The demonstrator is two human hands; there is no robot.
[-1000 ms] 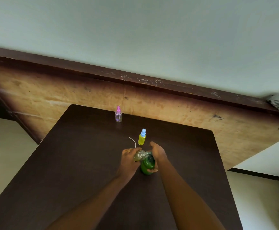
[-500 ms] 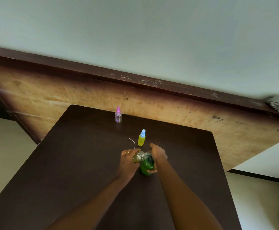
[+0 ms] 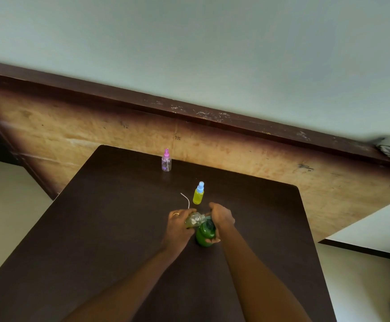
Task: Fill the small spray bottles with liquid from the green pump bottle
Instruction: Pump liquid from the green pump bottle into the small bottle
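While both hands meet at frame centre

On the dark table (image 3: pixel 96 228) I see the green pump bottle (image 3: pixel 205 235) upright, the right hand (image 3: pixel 220 217) curled round it. The left hand (image 3: pixel 177 226) grips a small clear bottle (image 3: pixel 194 220) tilted against its top. Above stand a yellow-filled bottle (image 3: pixel 198 194) and a pink-capped bottle (image 3: pixel 166 161); a white tube (image 3: pixel 186 199) lies beside the yellow one.

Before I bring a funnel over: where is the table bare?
Bare: the table from its left edge to the pink-capped bottle and left hand; also right of the yellow bottle and right hand. Crowded: the middle, around the green bottle, clear bottle and tube.
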